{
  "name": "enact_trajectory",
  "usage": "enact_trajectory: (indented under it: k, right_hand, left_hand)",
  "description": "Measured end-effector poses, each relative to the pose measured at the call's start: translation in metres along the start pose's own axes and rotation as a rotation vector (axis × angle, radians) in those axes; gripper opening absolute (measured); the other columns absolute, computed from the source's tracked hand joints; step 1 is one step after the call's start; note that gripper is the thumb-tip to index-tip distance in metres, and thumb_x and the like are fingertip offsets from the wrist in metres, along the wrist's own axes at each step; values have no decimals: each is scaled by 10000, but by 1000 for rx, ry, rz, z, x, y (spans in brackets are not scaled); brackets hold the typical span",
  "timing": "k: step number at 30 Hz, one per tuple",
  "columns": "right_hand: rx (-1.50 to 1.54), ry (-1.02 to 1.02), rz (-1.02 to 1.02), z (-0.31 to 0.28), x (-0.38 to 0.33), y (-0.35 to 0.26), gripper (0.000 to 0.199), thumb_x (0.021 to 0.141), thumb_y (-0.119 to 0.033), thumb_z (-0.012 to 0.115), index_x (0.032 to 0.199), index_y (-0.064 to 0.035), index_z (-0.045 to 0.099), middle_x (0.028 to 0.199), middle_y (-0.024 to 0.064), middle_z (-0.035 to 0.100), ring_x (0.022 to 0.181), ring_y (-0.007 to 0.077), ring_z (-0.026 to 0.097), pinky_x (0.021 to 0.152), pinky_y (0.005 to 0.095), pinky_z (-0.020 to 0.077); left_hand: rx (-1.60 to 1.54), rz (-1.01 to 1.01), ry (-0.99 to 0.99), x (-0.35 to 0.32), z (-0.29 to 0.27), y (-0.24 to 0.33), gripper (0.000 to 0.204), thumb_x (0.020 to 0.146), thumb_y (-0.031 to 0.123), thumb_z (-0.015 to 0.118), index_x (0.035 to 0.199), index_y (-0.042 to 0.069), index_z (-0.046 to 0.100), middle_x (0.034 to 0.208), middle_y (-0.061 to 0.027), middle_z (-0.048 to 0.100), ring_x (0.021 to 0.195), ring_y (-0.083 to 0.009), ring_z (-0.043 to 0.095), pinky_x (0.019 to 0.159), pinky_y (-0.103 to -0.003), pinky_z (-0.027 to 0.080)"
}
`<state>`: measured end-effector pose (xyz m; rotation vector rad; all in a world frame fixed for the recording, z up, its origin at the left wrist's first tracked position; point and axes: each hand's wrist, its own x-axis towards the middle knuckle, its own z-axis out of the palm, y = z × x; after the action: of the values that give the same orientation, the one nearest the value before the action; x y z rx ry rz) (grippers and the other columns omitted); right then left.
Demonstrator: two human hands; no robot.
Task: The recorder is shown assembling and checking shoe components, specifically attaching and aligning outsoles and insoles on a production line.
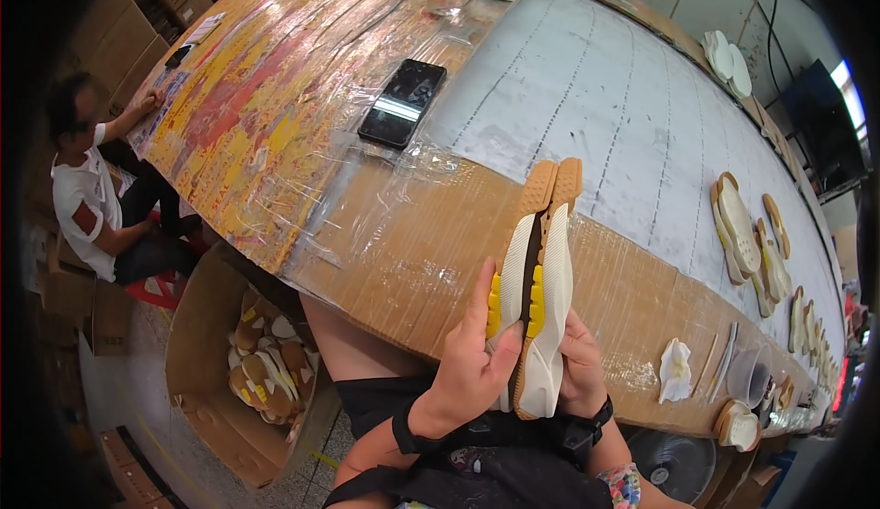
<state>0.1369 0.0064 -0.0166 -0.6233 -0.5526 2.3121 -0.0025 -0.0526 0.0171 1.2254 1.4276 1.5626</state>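
Observation:
Upright before me is a pair of shoe soles, pressed together with their treads facing each other. The left sole (517, 254) has a white ribbed side, a yellow patch and a tan tread at its upper end. Its partner, the right sole (556, 275), shows the same colours and a tan edge at the bottom. My left hand (469, 362) is closed round the lower left side, thumb across the gap between the two. My right hand (580, 362) grips the lower right side; some of its fingers are hidden behind the sole.
A cardboard-covered edge (403, 261) borders the white belt (632, 133), where more soles (736, 229) lie at right. A phone (401, 103) rests on the table. Soles fill a carton (206, 371) at lower left. A person (96, 188) sits beyond it.

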Motion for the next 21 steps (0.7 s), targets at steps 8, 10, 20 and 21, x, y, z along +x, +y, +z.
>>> enact_trajectory:
  k: [8,10,20,21]
  right_hand:
    - [-16,41,-15,0,-1,-3,476,822,-20,471,1265,11,301,1194,143,457,1063,229,488,896,339,409]
    - [-82,53,-34,1,-4,-6,481,826,-17,460,1274,10,287,1209,140,442,1080,227,473,903,335,400]
    - [-755,-339,-215,36,10,-3,456,851,-92,408,1281,18,303,1332,147,299,1190,247,359,957,379,326]
    - [-777,-277,-227,39,11,-1,406,873,-150,406,1237,26,369,1287,153,366,1143,254,412,928,380,358]
  left_hand:
    - [-43,-61,-115,0,0,-5,772,846,252,503,1326,-38,-27,1254,-257,340,1122,-293,415,926,-320,316]
    - [-45,-77,-114,0,-1,-7,806,823,267,540,1326,-35,-13,1243,-251,347,1127,-291,409,932,-325,313]
    - [-720,-449,221,-16,-44,-41,588,726,144,641,1199,-10,326,1029,-96,517,922,-158,523,786,-273,432]
    - [-778,-417,303,-21,-50,-43,517,728,145,615,1166,-8,387,1006,-101,533,900,-169,537,772,-281,436]
